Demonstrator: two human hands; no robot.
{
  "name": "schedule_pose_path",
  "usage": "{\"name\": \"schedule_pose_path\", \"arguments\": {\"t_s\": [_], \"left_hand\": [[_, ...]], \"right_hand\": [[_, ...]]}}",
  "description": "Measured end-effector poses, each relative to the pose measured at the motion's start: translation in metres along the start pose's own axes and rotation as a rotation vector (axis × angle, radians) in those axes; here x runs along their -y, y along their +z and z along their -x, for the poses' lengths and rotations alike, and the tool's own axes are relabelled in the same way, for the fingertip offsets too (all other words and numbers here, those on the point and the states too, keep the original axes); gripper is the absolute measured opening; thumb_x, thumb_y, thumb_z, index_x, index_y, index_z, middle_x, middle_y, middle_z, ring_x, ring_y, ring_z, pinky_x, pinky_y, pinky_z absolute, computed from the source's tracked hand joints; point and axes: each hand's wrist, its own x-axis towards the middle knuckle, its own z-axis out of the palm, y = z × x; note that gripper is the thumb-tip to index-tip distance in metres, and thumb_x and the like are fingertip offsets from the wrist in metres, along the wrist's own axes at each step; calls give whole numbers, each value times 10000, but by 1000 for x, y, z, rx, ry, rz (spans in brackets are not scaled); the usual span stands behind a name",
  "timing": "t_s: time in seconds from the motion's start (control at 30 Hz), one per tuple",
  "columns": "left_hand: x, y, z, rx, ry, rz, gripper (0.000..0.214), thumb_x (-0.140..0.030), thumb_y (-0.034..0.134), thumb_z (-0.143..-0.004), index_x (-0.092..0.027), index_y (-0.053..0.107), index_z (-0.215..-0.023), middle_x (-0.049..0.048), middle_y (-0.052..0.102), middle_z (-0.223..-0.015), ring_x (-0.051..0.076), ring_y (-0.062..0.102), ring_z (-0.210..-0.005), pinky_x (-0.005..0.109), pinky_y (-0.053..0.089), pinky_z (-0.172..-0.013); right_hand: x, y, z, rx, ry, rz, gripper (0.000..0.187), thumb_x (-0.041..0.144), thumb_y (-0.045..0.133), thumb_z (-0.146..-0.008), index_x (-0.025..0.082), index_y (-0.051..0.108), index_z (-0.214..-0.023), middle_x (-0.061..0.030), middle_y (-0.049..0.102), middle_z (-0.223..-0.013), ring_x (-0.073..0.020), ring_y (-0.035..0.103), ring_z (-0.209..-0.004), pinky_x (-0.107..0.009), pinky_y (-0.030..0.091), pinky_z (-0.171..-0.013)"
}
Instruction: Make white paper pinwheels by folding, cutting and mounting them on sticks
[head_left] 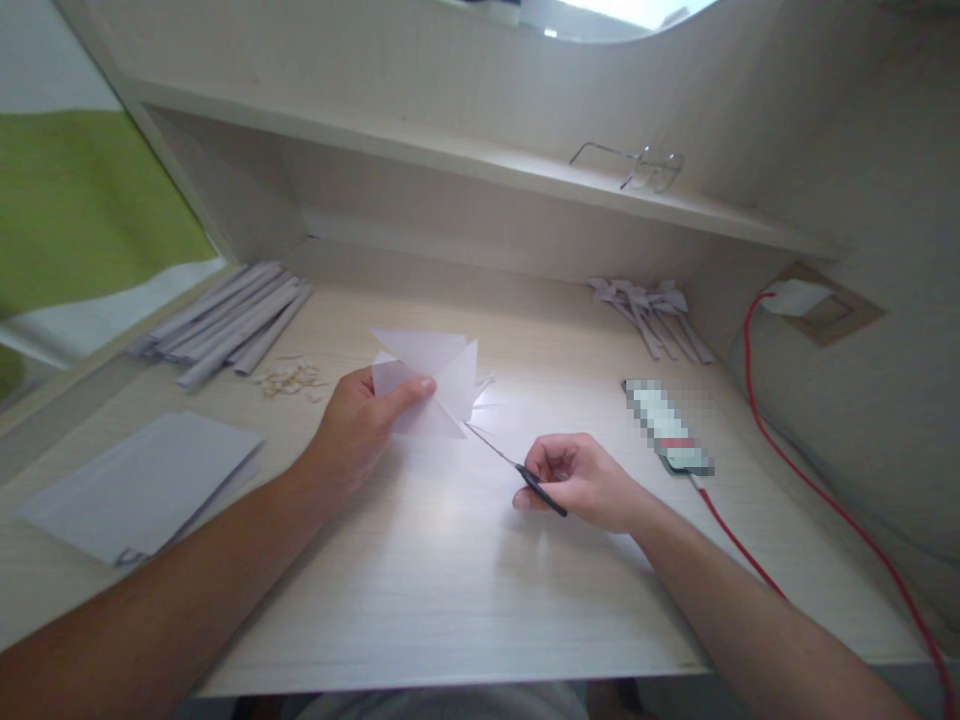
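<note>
My left hand (pixel 367 415) pinches a piece of white paper (pixel 450 375), thumb on top, holding it above the desk. The paper has pointed flaps that spread apart like a pinwheel. Black-handled scissors (pixel 541 488) are in my right hand (pixel 581 480), their thin blades pointing up and left to the paper's lower right edge. Whether the blades touch the paper I cannot tell. A few small white paper bits (pixel 486 395) show just beyond the paper's right edge.
At the left lie rolled paper tubes (pixel 232 320), a pile of rubber bands (pixel 291 378) and folded white sheets (pixel 150 480). Paper pinwheels on sticks (pixel 649 305) lie back right. A phone (pixel 667 425) charges by a red cable (pixel 817 480). Glasses (pixel 649 170) rest on the shelf (pixel 465 150).
</note>
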Motion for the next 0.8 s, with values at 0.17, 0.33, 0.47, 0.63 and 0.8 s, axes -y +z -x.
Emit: {"name": "schedule_pose_path", "arguments": {"t_s": [0.17,0.33,0.47,0.63,0.8], "left_hand": [[-1,-2,-3,-56,26,19,258,-355,855,-679,-182,769,-850,9,706,-738,197,640,-692,289,495,-670],[-4,-1,0,-55,7,-10,264,-359,842,-687,-174,762,-857,27,746,-813,198,662,-713,283,495,-661],[-5,4,6,4,-40,-78,276,-379,826,-663,-158,756,-811,48,747,-768,218,668,-677,297,493,-624],[-5,10,10,59,-58,-179,275,-419,796,-652,-159,716,-695,44,719,-669,192,624,-569,276,447,-537],[-2,14,11,94,-86,-217,286,-419,768,-662,-146,701,-716,27,707,-666,165,605,-551,254,429,-522]], "right_hand": [[-1,-2,0,-3,6,66,403,412,943,-621,178,624,-698,36,575,-621,-106,469,-561,-246,323,-516],[-9,-17,-7,-356,-148,360,393,406,884,-699,206,546,-703,44,552,-627,-122,468,-586,-255,317,-529],[-12,-29,-14,-512,-139,600,224,322,787,-774,199,611,-710,9,632,-672,-149,531,-624,-275,350,-569],[-9,-33,-16,-515,-151,676,85,274,738,-792,192,723,-781,-34,725,-792,-186,620,-728,-296,412,-655],[-5,-15,-8,-559,-389,392,201,287,716,-865,211,703,-1050,-2,673,-763,-158,584,-657,-292,434,-632]]}}
